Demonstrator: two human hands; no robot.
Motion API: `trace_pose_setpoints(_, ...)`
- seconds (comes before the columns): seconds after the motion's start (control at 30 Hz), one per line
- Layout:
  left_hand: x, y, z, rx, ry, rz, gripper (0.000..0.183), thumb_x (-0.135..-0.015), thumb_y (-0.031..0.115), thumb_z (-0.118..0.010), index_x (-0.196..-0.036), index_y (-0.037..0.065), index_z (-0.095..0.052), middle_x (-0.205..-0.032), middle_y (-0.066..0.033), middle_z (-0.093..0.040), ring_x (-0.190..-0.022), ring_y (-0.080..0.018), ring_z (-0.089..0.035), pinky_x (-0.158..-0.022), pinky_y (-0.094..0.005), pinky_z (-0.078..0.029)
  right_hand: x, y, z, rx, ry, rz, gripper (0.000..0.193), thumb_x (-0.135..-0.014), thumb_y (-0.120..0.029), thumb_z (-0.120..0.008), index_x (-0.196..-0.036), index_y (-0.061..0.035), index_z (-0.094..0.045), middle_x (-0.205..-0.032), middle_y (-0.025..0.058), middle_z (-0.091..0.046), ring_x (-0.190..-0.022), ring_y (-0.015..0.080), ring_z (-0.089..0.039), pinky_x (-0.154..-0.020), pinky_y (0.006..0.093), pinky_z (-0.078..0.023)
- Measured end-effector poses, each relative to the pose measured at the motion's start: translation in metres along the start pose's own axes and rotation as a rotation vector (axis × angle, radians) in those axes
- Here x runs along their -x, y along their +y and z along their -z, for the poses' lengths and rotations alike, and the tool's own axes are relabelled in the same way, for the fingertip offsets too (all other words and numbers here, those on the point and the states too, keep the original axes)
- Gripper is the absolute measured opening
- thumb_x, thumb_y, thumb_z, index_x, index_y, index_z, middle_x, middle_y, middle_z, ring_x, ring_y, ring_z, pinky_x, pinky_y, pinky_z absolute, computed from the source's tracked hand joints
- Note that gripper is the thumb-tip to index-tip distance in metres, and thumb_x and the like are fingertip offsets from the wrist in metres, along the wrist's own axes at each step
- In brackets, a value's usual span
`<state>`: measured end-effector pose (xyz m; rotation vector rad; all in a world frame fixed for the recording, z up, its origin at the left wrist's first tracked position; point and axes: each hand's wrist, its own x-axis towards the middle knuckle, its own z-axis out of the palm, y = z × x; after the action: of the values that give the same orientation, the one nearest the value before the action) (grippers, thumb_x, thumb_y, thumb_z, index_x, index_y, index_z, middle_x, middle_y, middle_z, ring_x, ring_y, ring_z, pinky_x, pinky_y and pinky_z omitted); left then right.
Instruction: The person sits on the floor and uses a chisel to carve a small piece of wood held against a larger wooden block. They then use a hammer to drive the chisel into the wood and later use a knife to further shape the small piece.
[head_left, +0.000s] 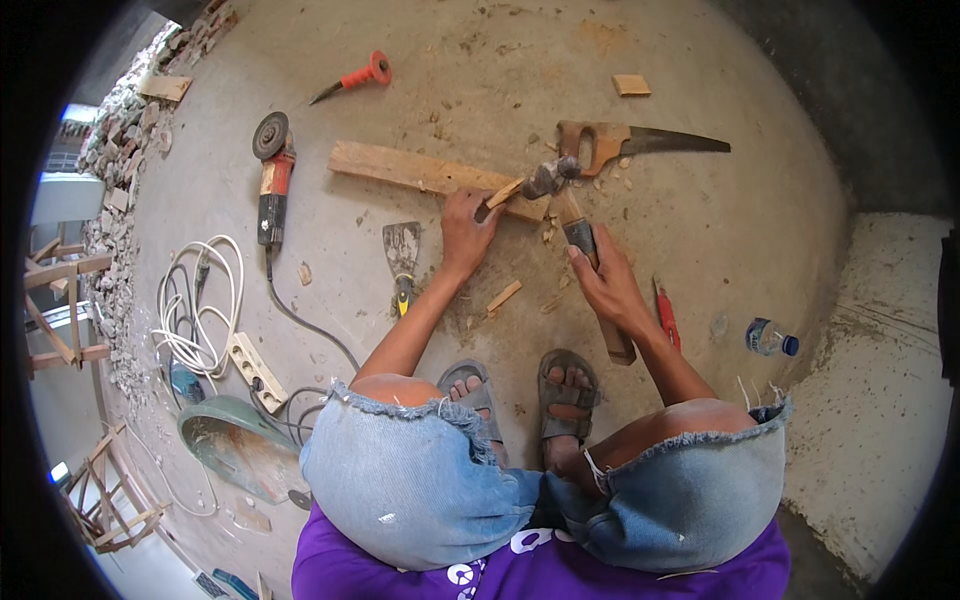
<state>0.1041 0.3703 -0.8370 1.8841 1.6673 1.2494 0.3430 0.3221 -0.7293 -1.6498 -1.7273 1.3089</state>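
Note:
My right hand (607,280) is wrapped round the wooden handle of a hammer (550,177), which has dark tape below its head. The worn, dark head is at the upper end of a small wooden stick (505,193); whether they touch I cannot tell. My left hand (468,230) is closed on that stick, slanted over a wooden plank (400,168). Its fingers also rest against the plank's near edge. The plank lies on the floor, with wood chips around its right end.
A handsaw (600,150) lies beyond the hammer, and a red-handled chisel (360,75) farther off. To the left are an angle grinder (272,185), a scraper (402,255) and a power strip (255,370). A red cutter (666,312) and a bottle (768,338) lie right.

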Motion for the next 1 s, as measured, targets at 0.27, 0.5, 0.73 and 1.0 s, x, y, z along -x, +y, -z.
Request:
trace_pose_setpoints(0.27, -0.003, -0.007, 0.003, -0.012, -0.060, 0.094, 0.022, -0.080, 0.013, -0.081, -0.098, 0.003, -0.074, -0.092, -0.0150, -0.067, -0.085, -0.0318, -0.066, -0.076, -0.0384, -0.051, -0.014, -0.034, 0.000, -0.018, 0.139, 0.087, 0.036, -0.104, -0.030, -0.054, -0.122, 0.0001, -0.046, -0.079, 0.0217, -0.061, -0.072, 0.0354, -0.063, -0.069, 0.0465, -0.048)
trace_pose_setpoints(0.5, -0.005, -0.003, -0.002, 0.057, -0.083, 0.129, 0.020, -0.080, 0.012, -0.081, -0.096, 0.002, -0.074, -0.089, -0.0150, -0.067, -0.079, -0.0303, -0.064, -0.072, -0.0388, -0.050, -0.028, -0.017, 0.003, 0.081, -0.035, 0.042, 0.037, -0.104, -0.033, -0.053, -0.122, -0.0013, -0.046, -0.079, 0.0229, -0.063, -0.071, 0.0388, -0.065, -0.068, 0.0480, -0.049)
trace_pose_setpoints(0.73, -0.008, -0.005, 0.004, 0.061, -0.076, 0.106, 0.020, -0.080, 0.013, -0.080, -0.094, 0.002, -0.071, -0.084, -0.0158, -0.063, -0.078, -0.0332, -0.062, -0.070, -0.0410, -0.048, -0.025, -0.024, -0.007, 0.095, 0.163, 0.152, 0.032, -0.103, -0.031, -0.055, -0.118, -0.0032, -0.046, -0.078, 0.0201, -0.064, -0.071, 0.0393, -0.065, -0.067, 0.0474, -0.049)
trace_pose_setpoints(1.0, -0.008, -0.005, 0.006, 0.019, -0.091, 0.081, 0.020, -0.080, 0.014, -0.080, -0.094, 0.001, -0.071, -0.086, -0.0170, -0.064, -0.080, -0.0361, -0.062, -0.071, -0.0427, -0.048, -0.025, -0.038, 0.007, 0.074, 0.177, 0.138, 0.032, -0.101, -0.025, -0.058, -0.119, -0.0029, -0.043, -0.076, 0.0228, -0.063, -0.070, 0.0448, -0.064, -0.065, 0.0508, -0.047)
